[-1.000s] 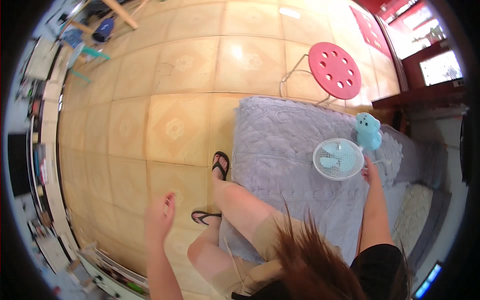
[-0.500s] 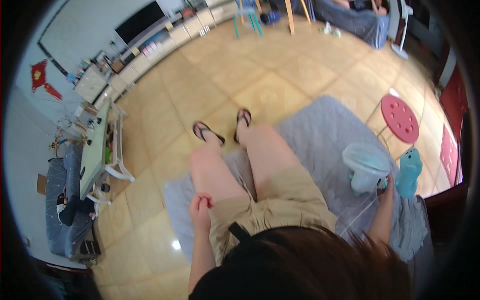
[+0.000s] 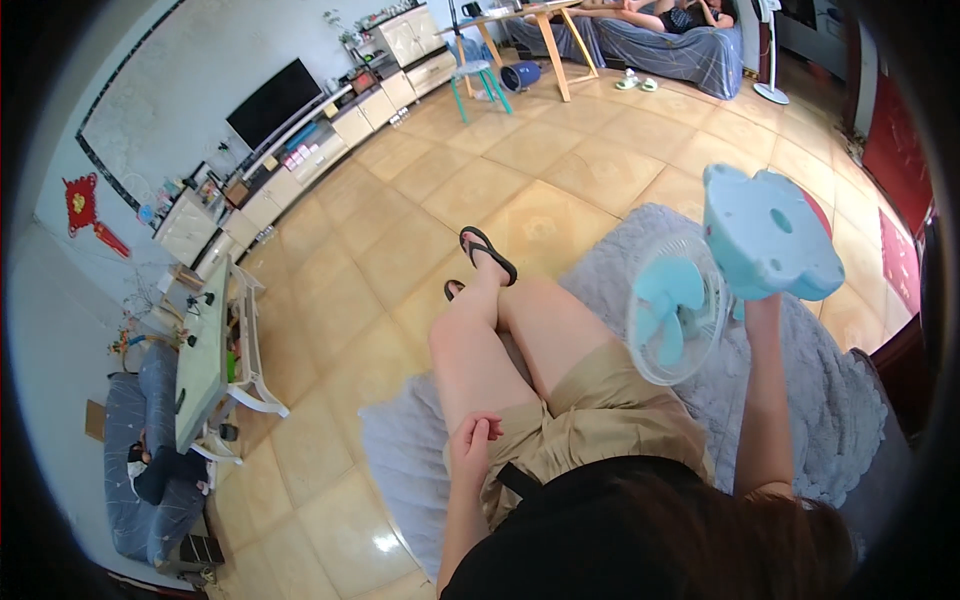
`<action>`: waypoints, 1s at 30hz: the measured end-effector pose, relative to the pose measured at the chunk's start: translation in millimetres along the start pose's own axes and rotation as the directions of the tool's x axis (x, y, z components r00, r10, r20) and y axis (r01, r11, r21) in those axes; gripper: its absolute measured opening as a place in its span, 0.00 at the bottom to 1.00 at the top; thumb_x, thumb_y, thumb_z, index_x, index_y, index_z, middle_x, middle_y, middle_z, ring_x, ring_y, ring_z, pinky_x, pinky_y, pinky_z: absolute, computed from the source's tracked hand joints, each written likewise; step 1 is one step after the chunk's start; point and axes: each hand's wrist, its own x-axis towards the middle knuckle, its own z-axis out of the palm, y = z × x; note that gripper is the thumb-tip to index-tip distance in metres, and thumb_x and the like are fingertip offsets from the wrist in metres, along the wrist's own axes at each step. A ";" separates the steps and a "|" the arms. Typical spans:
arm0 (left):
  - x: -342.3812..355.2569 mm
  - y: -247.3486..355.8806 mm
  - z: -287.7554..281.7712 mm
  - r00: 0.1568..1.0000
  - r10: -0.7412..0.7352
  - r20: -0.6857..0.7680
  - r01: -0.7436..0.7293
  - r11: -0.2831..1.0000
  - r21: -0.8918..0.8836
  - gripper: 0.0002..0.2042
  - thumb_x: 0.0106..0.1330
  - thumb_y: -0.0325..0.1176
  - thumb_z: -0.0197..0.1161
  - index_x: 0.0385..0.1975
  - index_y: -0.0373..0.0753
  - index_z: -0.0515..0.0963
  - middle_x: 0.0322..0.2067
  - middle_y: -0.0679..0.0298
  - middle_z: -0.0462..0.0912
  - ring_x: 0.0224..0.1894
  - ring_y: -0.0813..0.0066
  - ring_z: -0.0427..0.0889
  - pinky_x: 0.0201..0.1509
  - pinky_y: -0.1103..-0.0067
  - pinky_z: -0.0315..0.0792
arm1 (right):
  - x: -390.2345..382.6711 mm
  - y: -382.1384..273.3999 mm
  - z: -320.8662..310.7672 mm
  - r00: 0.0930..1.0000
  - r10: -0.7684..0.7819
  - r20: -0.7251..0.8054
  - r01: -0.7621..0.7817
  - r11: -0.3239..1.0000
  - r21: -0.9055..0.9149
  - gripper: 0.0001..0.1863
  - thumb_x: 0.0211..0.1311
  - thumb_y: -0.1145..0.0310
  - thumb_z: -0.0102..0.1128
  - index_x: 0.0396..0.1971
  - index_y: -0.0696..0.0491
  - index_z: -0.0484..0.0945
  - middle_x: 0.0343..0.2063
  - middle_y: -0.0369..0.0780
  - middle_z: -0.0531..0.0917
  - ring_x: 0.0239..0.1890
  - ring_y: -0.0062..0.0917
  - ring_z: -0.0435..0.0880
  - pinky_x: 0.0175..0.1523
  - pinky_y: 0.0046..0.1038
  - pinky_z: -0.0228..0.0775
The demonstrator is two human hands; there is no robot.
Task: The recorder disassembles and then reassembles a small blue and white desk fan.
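Observation:
A small table fan with pale blue blades (image 3: 670, 305) inside a clear round guard is held up on the right, tipped over. Its light blue base (image 3: 765, 235) has its underside turned toward me, with a hole in the middle. My right hand (image 3: 762, 308) is closed on the fan behind the base, its fingers mostly hidden. On my left thigh lies my left hand (image 3: 474, 437), fingers curled in, with nothing visible in them. Under my legs and the fan spreads a grey plush blanket (image 3: 630, 245).
A red stool (image 3: 818, 212) is mostly hidden behind the fan base. To the left stand a long light green table (image 3: 203, 355) and a blue covered sofa (image 3: 130, 480). Farther off are a television (image 3: 275, 103), low cabinets, a wooden table and a person's legs on another sofa (image 3: 660, 55).
My right hand has lifted the fan off the blanket and turned its base toward me. The left hand has shifted slightly on my thigh. My feet have moved from apart to crossed.

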 end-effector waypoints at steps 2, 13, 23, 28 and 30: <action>1.9 -0.2 2.5 0.999 -0.044 -0.021 0.043 0.997 -0.059 0.11 0.73 0.29 0.47 0.37 0.33 0.77 0.30 0.64 0.79 0.35 0.78 0.77 0.43 0.81 0.72 | 1.3 -22.6 24.5 1.000 0.000 0.024 -0.004 0.982 0.187 0.17 0.62 0.65 0.62 0.45 0.62 0.76 0.42 0.44 0.81 0.46 0.29 0.79 0.51 0.29 0.70; -0.4 -71.7 -58.0 0.948 -0.293 -0.121 0.168 0.789 -0.591 0.28 0.70 0.47 0.53 0.62 0.33 0.65 0.53 0.56 0.76 0.52 0.66 0.77 0.55 0.72 0.71 | -92.9 -135.1 213.5 0.499 0.494 0.712 -0.825 0.522 0.216 0.09 0.63 0.66 0.60 0.31 0.57 0.80 0.29 0.37 0.82 0.31 0.20 0.80 0.37 0.23 0.72; 21.8 -40.8 -62.4 0.851 -0.510 -0.123 0.293 0.657 -0.694 0.30 0.59 0.33 0.58 0.63 0.28 0.63 0.52 0.50 0.78 0.51 0.60 0.80 0.56 0.70 0.74 | -120.9 -49.0 252.1 0.276 0.550 0.788 -0.871 0.490 -0.036 0.21 0.68 0.58 0.53 0.51 0.59 0.74 0.39 0.41 0.83 0.42 0.26 0.83 0.47 0.29 0.77; 50.1 -34.0 -34.8 0.941 -0.329 -0.076 0.207 0.739 -0.642 0.30 0.63 0.27 0.56 0.66 0.29 0.59 0.58 0.55 0.73 0.59 0.69 0.73 0.63 0.76 0.64 | -101.2 -23.4 239.1 0.155 0.613 0.775 -0.917 0.381 -0.118 0.22 0.70 0.60 0.51 0.57 0.57 0.69 0.40 0.38 0.81 0.37 0.23 0.81 0.42 0.26 0.75; 51.6 -39.6 -34.7 0.930 -0.362 -0.069 0.235 0.726 -0.646 0.30 0.64 0.28 0.57 0.66 0.29 0.60 0.58 0.55 0.73 0.59 0.69 0.73 0.64 0.76 0.64 | -89.3 -21.2 223.4 0.090 0.643 0.761 -0.854 0.442 -0.272 0.21 0.70 0.59 0.51 0.56 0.57 0.71 0.39 0.36 0.82 0.36 0.22 0.81 0.41 0.25 0.74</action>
